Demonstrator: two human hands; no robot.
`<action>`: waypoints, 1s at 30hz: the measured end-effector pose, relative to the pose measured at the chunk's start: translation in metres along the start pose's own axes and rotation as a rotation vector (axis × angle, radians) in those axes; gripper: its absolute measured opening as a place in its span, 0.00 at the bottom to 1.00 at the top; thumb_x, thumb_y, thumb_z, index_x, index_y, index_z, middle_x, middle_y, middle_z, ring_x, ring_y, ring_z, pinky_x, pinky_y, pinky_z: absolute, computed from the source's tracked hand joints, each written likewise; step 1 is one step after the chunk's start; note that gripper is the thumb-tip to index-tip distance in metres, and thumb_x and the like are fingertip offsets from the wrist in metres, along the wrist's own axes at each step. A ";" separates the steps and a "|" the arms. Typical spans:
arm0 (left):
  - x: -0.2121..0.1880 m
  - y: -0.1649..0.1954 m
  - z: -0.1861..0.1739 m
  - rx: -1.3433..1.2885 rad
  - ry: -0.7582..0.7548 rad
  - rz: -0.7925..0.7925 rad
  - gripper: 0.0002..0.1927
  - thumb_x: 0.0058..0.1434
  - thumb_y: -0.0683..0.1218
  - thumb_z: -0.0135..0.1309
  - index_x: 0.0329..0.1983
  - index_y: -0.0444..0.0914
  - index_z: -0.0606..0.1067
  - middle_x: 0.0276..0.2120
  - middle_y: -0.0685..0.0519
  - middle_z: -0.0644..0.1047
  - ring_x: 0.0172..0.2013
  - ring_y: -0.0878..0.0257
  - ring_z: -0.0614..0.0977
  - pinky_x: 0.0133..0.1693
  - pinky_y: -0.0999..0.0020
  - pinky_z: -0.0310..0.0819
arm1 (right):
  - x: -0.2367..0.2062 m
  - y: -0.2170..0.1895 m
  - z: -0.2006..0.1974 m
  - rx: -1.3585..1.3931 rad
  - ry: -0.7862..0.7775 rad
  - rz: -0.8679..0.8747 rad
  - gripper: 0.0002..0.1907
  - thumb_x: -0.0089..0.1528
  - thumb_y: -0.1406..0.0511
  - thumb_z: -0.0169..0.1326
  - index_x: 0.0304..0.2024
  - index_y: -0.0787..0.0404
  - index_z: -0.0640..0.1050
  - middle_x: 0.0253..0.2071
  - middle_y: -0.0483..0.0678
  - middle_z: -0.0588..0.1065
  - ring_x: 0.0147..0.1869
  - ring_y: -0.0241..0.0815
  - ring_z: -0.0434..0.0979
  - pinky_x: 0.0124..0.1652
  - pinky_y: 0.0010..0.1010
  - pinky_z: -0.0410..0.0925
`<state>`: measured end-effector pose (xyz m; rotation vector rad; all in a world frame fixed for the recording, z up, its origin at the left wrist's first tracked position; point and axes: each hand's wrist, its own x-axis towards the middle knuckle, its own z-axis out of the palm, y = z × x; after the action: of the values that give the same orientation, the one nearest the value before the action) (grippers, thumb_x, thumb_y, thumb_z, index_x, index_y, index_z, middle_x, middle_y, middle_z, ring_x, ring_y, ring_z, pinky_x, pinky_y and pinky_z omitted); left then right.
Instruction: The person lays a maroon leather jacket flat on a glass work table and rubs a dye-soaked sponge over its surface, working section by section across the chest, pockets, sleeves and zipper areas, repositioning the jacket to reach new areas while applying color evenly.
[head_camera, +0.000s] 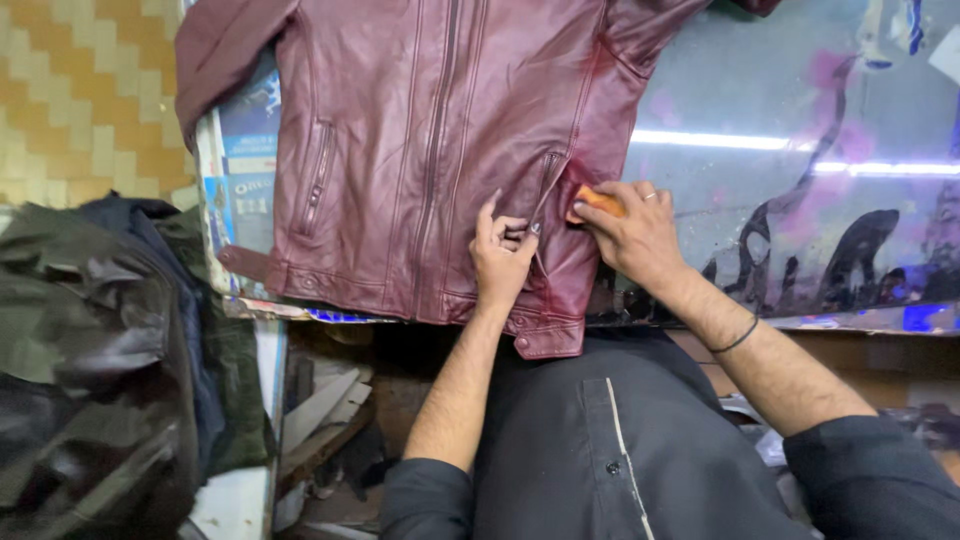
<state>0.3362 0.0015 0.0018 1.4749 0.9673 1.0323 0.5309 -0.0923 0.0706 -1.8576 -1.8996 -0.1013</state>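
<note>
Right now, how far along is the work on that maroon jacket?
Done: the jacket lies flat, its centre zip shut. In hand: the left hand pinches the pocket edge while the right hand presses an orange sponge beside it, where the leather looks redder. Left: the other pocket looks untouched.

One printed sheet (245, 170) is visible, at roughly ten o'clock from the frame centre. It is a flat, rectangular poster or package panel, lying on the work surface and largely covered by the maroon leather jacket (420, 150). Exposed portion: a tall strip at the jacket's nine o'clock edge, blue with white and pale lettering areas (text not transcribed). A narrow blue-and-white sliver (345, 316) shows below the jacket hem, at about seven o'clock. No screens are visible.
</note>
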 end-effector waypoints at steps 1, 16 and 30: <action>-0.001 -0.005 0.000 -0.032 0.014 -0.018 0.40 0.57 0.33 0.63 0.72 0.36 0.62 0.36 0.50 0.81 0.29 0.70 0.80 0.32 0.76 0.77 | 0.001 -0.003 0.001 -0.025 0.040 0.022 0.19 0.55 0.66 0.64 0.50 0.47 0.83 0.55 0.45 0.75 0.54 0.50 0.71 0.49 0.45 0.61; -0.013 -0.028 0.004 0.083 0.102 0.346 0.36 0.59 0.32 0.63 0.67 0.33 0.60 0.41 0.47 0.82 0.43 0.61 0.84 0.57 0.65 0.75 | 0.036 0.002 0.040 0.009 -0.129 -0.161 0.15 0.58 0.63 0.56 0.47 0.54 0.83 0.46 0.45 0.73 0.51 0.48 0.69 0.48 0.42 0.62; -0.009 -0.015 0.000 0.149 0.031 0.251 0.31 0.60 0.37 0.65 0.64 0.33 0.65 0.41 0.49 0.82 0.40 0.61 0.83 0.47 0.68 0.77 | 0.024 -0.017 0.017 -0.107 -0.330 -0.203 0.24 0.57 0.63 0.53 0.57 0.55 0.81 0.48 0.44 0.76 0.51 0.46 0.68 0.50 0.40 0.63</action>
<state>0.3329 -0.0049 -0.0145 1.7412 0.9129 1.1861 0.5108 -0.0654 0.0696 -1.8344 -2.3478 0.0425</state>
